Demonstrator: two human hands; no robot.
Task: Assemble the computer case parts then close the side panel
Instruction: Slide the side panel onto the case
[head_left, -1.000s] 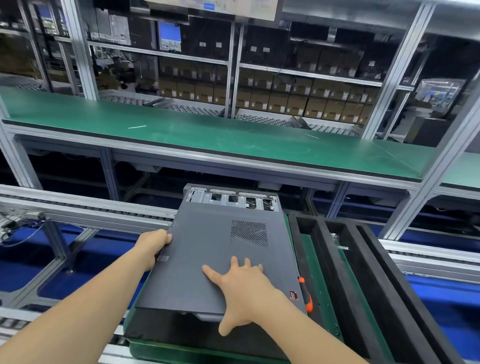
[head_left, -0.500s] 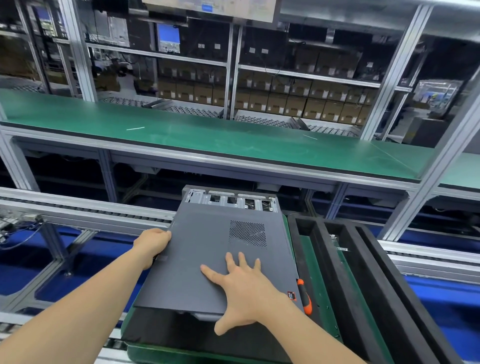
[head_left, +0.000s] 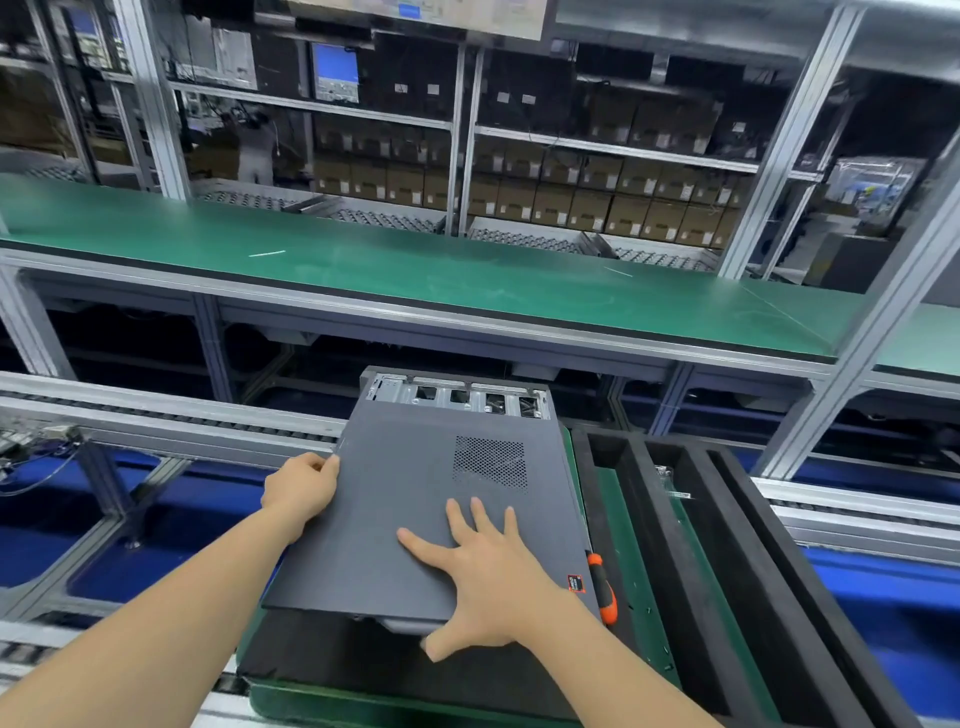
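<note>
A dark grey side panel with a perforated vent lies flat on top of the computer case, whose bare metal rear end shows beyond the panel's far edge. The case rests on a black foam pad on a green pallet. My left hand grips the panel's left edge, fingers curled over it. My right hand presses flat on the panel's near right part, fingers spread and straight. The panel's near edge overhangs the case front a little.
An orange-handled screwdriver lies right of the case on the green strip. Black foam dividers stand along the right. A long green workbench runs across behind, above roller conveyor rails. Shelves of boxes fill the background.
Both hands have slid the panel slightly away from me along the case. The right hand has moved a little forward on the panel. The left hand keeps its grip on the edge.
</note>
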